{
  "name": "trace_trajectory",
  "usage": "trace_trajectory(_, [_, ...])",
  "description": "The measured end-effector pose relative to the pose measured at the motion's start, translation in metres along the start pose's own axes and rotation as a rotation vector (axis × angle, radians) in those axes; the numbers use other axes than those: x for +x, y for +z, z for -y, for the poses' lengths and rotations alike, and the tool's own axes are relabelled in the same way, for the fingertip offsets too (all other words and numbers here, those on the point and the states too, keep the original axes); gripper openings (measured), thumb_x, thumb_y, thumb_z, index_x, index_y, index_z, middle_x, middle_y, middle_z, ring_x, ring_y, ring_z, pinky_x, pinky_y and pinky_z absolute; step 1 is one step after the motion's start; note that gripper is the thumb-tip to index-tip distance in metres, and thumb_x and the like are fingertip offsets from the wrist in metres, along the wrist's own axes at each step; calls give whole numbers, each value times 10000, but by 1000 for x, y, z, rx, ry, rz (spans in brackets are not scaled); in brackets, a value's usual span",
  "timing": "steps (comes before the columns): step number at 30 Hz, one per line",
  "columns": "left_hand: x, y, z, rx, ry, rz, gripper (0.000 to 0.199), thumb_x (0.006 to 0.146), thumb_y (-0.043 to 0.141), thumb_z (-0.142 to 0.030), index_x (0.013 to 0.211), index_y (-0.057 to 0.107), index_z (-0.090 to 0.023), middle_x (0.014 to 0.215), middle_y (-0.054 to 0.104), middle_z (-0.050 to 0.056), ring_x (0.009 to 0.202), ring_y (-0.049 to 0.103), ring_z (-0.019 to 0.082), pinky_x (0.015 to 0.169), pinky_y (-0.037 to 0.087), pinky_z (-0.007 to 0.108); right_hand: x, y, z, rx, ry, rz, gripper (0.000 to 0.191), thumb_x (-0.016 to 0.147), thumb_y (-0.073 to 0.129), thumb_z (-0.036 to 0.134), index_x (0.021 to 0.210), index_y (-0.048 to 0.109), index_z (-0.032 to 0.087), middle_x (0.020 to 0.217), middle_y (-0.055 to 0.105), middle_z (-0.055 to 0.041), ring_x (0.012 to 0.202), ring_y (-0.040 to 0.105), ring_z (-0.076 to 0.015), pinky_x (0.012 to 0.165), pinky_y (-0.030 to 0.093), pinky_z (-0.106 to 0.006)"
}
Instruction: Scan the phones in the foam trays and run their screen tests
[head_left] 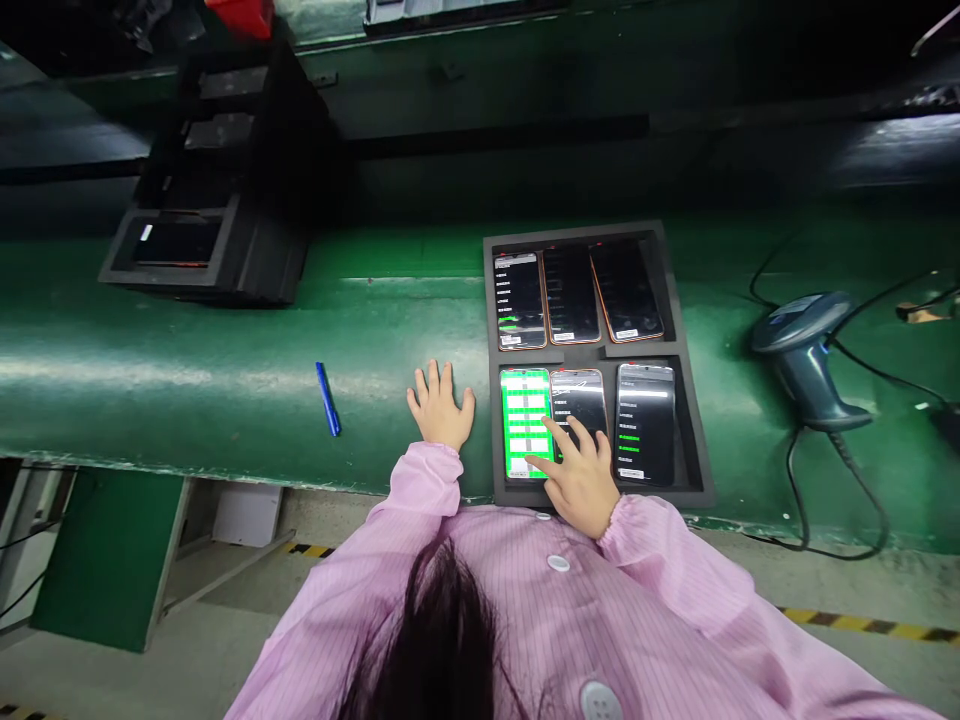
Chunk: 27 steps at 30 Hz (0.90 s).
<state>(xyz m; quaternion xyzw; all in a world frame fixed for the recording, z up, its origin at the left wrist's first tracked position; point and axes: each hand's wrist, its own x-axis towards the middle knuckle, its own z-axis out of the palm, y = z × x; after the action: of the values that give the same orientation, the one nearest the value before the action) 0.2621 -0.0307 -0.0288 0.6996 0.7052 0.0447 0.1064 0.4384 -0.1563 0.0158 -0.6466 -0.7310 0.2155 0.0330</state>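
Observation:
My right hand (583, 478) reaches over the front row of a black foam tray (694, 430), fingers spread, with a fingertip at the lit screen of a smartphone (516, 410). That screen shows a green and white grid. Partly under my fingers lies a second smartphone (589, 388) with a dark screen. To its right rests another smartphone (646, 400) showing lines of text, two of them green. Three more smartphones (571, 295) fill the back row, the right one tilted. My left hand (441, 408) lies flat on the green bench left of the tray, holding nothing.
A blue pen (328, 400) lies left of my left hand. At the back left stands a stack of black foam trays (274, 200), with a phone in a front one. A barcode scanner (814, 350) with looping cables sits at the right. The bench edge (225, 478) runs close to my body.

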Motion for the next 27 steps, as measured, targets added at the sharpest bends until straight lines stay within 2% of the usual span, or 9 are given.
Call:
trace_trajectory(7, [0, 2, 1, 8, 2, -8, 540, 831, 403, -379, 1347, 389, -221, 1473, 298, 51, 1365, 207, 293, 1083, 186, 519, 25, -9, -6, -36, 82, -32, 404, 757, 498, 184, 1080, 656, 369, 1429, 347, -35, 1267, 251, -372, 936, 244, -613])
trace_trajectory(17, [0, 1, 1, 7, 3, -11, 540, 827, 415, -370, 1345, 393, -219, 1469, 305, 54, 1362, 217, 291, 1081, 193, 516, 66, -17, -12, -63, 131, -117, 413, 765, 485, 180, 1107, 644, 350, 1435, 329, -58, 1270, 248, -365, 927, 251, -605])
trace_trajectory(27, [0, 2, 0, 5, -1, -22, 539, 817, 430, -370, 1334, 410, -218, 1466, 313, 54, 1360, 221, 297, 1079, 199, 516, 99, -24, -15, -4, 209, -169, 407, 765, 466, 171, 1083, 654, 341, 1429, 315, -54, 1271, 234, -367, 928, 236, -644])
